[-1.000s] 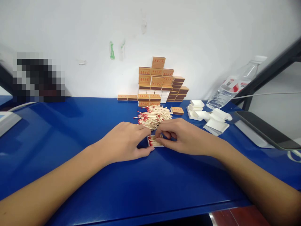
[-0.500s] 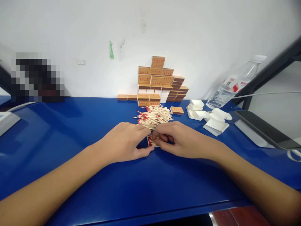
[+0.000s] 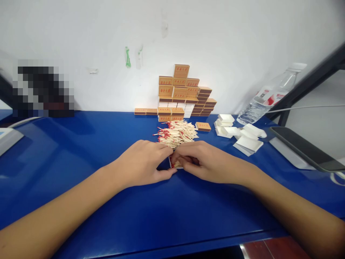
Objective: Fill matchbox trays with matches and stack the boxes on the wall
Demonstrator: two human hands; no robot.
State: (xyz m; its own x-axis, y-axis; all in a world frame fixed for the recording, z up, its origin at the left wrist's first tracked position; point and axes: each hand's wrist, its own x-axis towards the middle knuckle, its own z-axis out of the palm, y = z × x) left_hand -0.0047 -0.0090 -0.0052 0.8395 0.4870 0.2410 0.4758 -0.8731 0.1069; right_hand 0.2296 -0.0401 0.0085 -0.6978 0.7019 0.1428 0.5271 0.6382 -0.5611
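A small white matchbox tray (image 3: 175, 164) filled with red-tipped matches lies on the blue table (image 3: 81, 151), mostly covered by my fingers. My left hand (image 3: 142, 163) pinches its left end between thumb and fingers. My right hand (image 3: 207, 160) is curled over the tray's right part, fingers pressed down on the matches. Just behind the hands lies a loose pile of matches (image 3: 176, 132).
Orange matchboxes (image 3: 183, 91) are stacked against the white wall. One orange box (image 3: 203, 126) lies by the pile. Empty white trays (image 3: 237, 133) sit to the right, then a plastic water bottle (image 3: 266, 97) and a dark phone (image 3: 304, 149) on a white stand.
My right hand has slid left over the tray, so its fingers now hide most of the matches. The left hand has stayed where it was.
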